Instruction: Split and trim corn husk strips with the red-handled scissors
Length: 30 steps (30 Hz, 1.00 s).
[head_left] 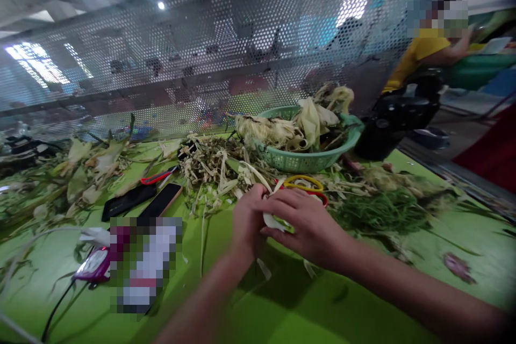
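Nearest, bare forearms reach in over the green table [217, 285], the hands meeting at its middle. The left hand [248, 220] is curled around a pale strip [274, 222] – one thin end of it pokes up above the knuckles – and the right hand [308, 220] pinches the same strip between thumb and fingers (the fingertips are partly hidden). Off to the left lie a purple device [94, 265] with a cord and, beside it, a pixelated slab [151, 263]. At the right a purplish scrap [459, 267] lies on the table.

Farther in, a black phone [163, 200] lies beside a black case [128, 201], with a red cutter [157, 176] just beyond. Just past the right hand are a yellow loop [306, 181] and a red loop; to their right, green shreds [385, 212]. Behind sit dry stalks [213, 169] and a green basket [302, 162] heaped with husks [309, 123]; leaves [83, 172] cover the left side.

Farthest, a tilted mesh screen [181, 70] spans the back – and at right, a person in yellow [429, 51].
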Tool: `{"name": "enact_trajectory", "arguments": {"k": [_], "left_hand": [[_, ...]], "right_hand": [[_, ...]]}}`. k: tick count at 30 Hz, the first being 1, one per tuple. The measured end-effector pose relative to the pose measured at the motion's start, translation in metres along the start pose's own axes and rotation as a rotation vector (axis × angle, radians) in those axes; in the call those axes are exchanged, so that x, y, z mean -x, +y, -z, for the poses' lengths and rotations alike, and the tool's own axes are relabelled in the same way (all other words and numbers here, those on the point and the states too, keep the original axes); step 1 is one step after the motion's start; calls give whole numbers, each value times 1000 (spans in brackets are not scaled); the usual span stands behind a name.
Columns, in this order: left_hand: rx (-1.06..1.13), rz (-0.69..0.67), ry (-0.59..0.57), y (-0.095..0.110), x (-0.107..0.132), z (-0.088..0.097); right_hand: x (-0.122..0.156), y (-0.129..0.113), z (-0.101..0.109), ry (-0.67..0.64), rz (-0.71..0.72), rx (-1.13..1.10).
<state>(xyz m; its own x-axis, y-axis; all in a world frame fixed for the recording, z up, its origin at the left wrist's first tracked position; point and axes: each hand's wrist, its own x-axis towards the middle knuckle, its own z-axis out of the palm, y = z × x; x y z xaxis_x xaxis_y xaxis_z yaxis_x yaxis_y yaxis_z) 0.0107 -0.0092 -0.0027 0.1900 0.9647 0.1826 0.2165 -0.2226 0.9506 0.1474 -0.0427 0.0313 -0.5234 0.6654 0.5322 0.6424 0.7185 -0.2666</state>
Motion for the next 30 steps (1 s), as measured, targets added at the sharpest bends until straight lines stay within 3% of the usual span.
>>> {"name": "enact_trajectory", "arguments": {"k": [3,5,11,14,19,24,30], "left_hand": [[-97,-75,10,3,1,3],[-42,-38,15,4,-1,4],[417,73,-6,1,-12,5],[530,108,-27,3,-13,5],[726,238,-67,7,-11,5],[894,342,-157,9,-8,7],[841,366,-114,10,-7,8]], "right_hand": [[1,-3,-5,32,72,-4],[1,-4,-4,76,57,-55],[-2,5,5,154,-183,-300],[-4,15,8,205,-306,-416],[-6,26,9,207,-378,-485],[-5,30,5,237,-376,-466],[-1,34,0,216,-251,-315]]}}
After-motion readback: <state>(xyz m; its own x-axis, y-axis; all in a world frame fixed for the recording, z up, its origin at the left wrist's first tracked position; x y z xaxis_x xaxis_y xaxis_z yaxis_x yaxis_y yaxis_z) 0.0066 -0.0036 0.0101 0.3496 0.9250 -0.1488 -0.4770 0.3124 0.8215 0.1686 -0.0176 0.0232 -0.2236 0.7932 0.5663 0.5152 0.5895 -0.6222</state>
